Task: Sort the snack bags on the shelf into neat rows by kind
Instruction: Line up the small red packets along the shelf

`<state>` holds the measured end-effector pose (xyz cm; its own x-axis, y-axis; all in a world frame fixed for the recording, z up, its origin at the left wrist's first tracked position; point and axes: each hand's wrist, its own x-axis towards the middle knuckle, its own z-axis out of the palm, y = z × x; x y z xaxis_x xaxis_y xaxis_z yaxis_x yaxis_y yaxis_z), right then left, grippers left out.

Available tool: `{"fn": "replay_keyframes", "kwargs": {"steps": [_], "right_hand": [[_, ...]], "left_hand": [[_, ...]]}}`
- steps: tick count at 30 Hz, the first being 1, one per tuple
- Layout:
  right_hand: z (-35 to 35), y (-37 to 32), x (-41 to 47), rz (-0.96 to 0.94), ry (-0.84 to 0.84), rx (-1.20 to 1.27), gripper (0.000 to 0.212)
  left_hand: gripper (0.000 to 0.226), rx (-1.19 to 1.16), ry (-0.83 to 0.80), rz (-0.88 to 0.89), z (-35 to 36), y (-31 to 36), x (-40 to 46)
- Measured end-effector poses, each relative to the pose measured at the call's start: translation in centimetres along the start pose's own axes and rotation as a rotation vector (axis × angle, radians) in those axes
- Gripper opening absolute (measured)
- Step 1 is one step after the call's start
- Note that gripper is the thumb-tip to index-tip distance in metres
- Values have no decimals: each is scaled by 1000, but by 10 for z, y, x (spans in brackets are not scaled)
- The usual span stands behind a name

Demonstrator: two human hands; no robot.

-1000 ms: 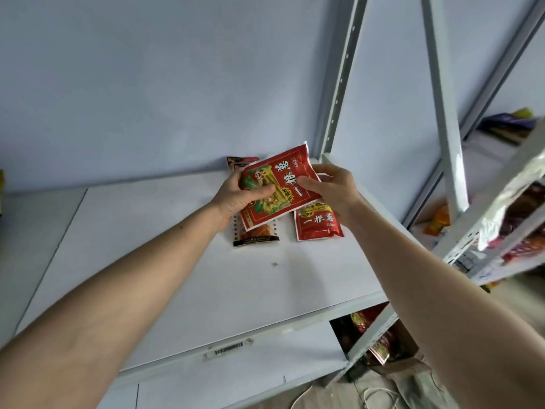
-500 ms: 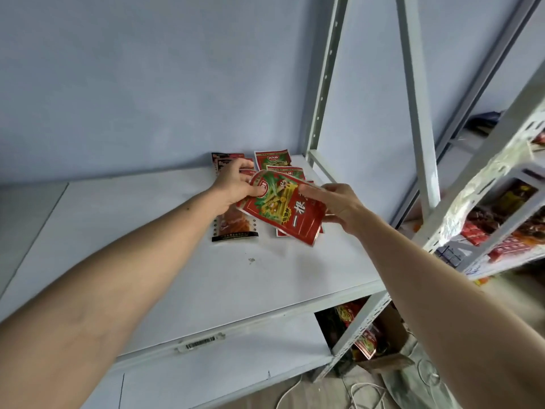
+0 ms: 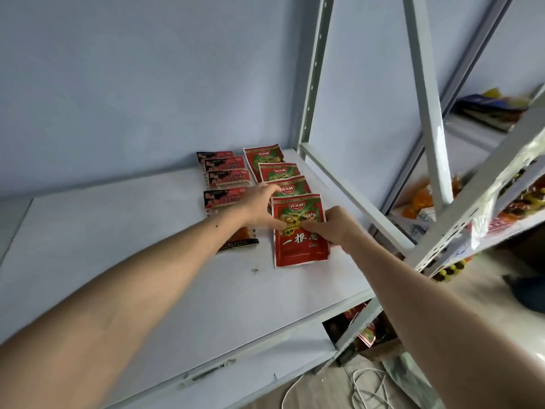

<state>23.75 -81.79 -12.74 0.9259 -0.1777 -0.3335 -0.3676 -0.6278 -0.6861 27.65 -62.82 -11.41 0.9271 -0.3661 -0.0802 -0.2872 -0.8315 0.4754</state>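
White shelf (image 3: 153, 261) — pale blue wall (image 3: 132, 84)

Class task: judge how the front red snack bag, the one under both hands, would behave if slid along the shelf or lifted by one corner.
The front red bag lies flat and thin, so it probably slides easily on the smooth shelf. Its glossy film looks slippery. Lifted by a corner, it would likely sag.

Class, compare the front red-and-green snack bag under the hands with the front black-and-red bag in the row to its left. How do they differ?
The red-and-green bag is broader and touched by both hands; the black-and-red bag is narrower, darker and partly hidden by the left forearm. Both lie flat on the shelf, each at the front of its own row.
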Motion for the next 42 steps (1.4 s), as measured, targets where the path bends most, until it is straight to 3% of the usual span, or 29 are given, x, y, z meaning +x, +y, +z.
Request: {"fn": "replay_keyframes", "kwargs": {"steps": [2,5,10,14,28,36,42], "right_hand": [[2,-3,-2,-30,168,-268,59],[7,-8,-1,-86,305,-336,72],[18,-14,11,-138,176,-351,61],[16,-10,22,-110,185,-442,57],[4,-3,30,27,77,-490,88],[3,-12,24,5,148,-519,84],[0,-32,7,-280,355,-643,65]], "left_hand": [[105,93,-146,29,10,-3,-5],[107,136,-228,18,22,-4,-6],[107,231,-211,4,28,2,-2],[104,252,-218,-25,25,9,4],[107,178,-224,-87,23,17,4],[105,277,-207,-79,18,26,-2],[98,305,-178,-26,-7,19,-19]]}}
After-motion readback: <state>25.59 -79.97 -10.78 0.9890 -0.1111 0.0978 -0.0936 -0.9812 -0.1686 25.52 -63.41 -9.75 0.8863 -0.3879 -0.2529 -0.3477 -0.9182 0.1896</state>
